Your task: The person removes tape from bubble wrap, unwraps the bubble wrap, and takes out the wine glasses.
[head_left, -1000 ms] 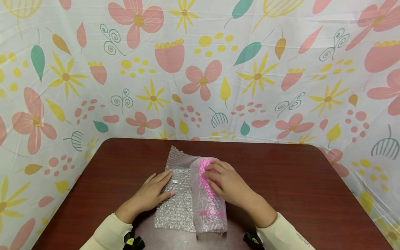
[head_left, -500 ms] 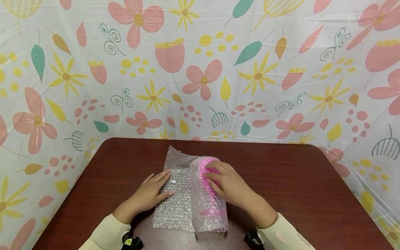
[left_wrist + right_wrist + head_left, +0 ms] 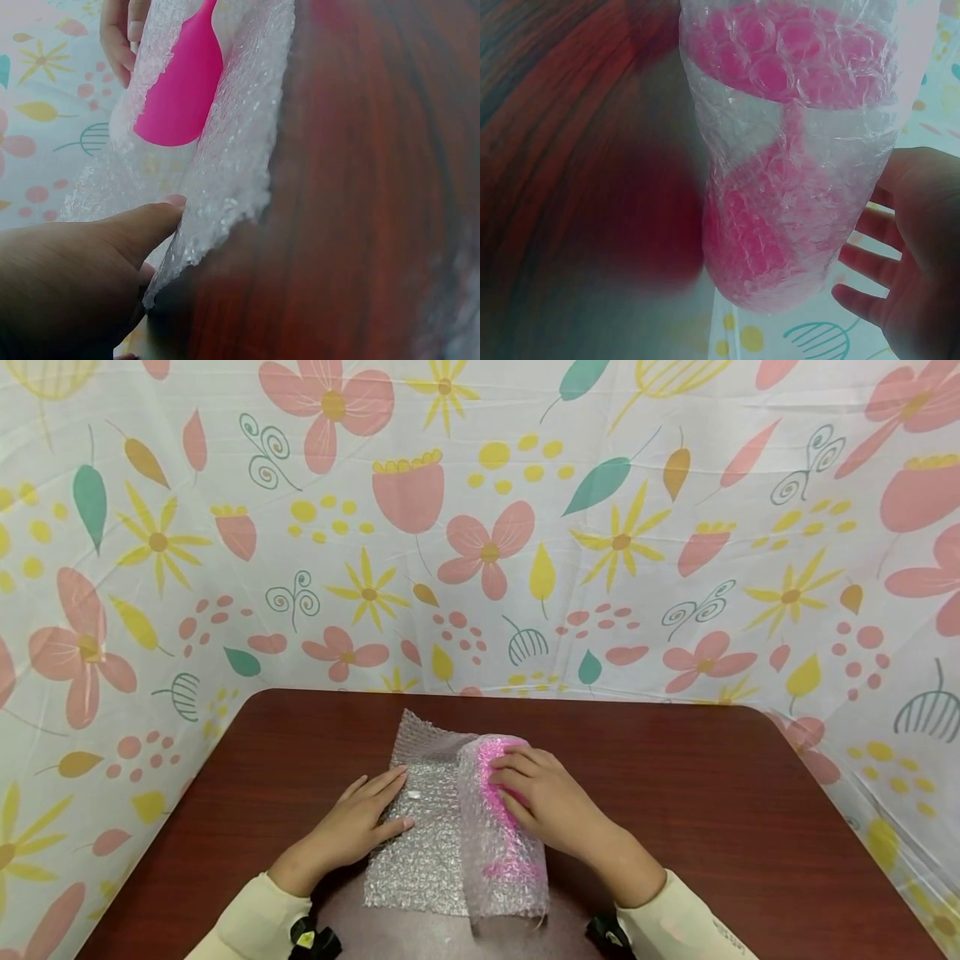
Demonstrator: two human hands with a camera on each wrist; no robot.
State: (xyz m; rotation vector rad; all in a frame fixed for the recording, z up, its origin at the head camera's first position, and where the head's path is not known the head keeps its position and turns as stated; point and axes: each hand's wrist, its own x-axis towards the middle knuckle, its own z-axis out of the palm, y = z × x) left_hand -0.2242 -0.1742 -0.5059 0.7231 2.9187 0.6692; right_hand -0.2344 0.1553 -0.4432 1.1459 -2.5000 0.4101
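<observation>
A sheet of clear bubble wrap [image 3: 420, 860] lies on the table, its right part rolled over a pink goblet [image 3: 496, 797]. The goblet lies on its side, bowl at the far end, foot towards me. My left hand [image 3: 352, 822] rests on the flat left part of the sheet, fingers extended. On the roll's right side, my right hand [image 3: 551, 797] holds the wrapped goblet with bent fingers over it. The left wrist view shows the bare pink bowl [image 3: 180, 97] through the roll's open end. In the right wrist view, the foot [image 3: 795, 64] shows through the bubbles.
The dark red-brown wooden table [image 3: 697, 802] has rounded far corners. Behind it hangs a white cloth [image 3: 487, 635] printed with flowers and leaves. Black straps [image 3: 313, 938] with cameras sit at both wrists, beside the cream sleeves [image 3: 247, 922].
My left hand and the flat part of the bubble wrap have shifted slightly left. The right hand stays on the rolled goblet, almost still.
</observation>
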